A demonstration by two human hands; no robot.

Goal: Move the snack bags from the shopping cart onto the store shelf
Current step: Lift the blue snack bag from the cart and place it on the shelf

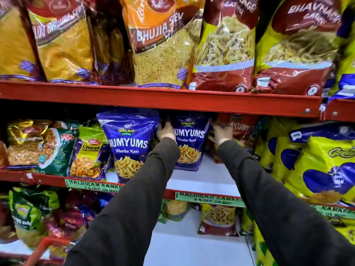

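Observation:
A blue Yumyums snack bag [189, 146] stands upright far back on the white middle shelf [201, 179]. My left hand [166, 131] grips its left edge and my right hand [221, 132] grips its right edge, both arms in dark sleeves stretched forward. A second identical blue bag [128, 143] stands closer to the shelf's front, just left of my left arm. A red Yumyums bag [239, 129] sits behind my right hand. A red bar of the shopping cart [41, 250] shows at the bottom left.
Large bags fill the top shelf above a red shelf beam [153, 96]. Yellow and blue bags [317, 166] crowd the right of the middle shelf, and green and gold packs [57, 146] the left. Green price labels [209, 199] line the shelf edge. More bags stand on the lower shelf.

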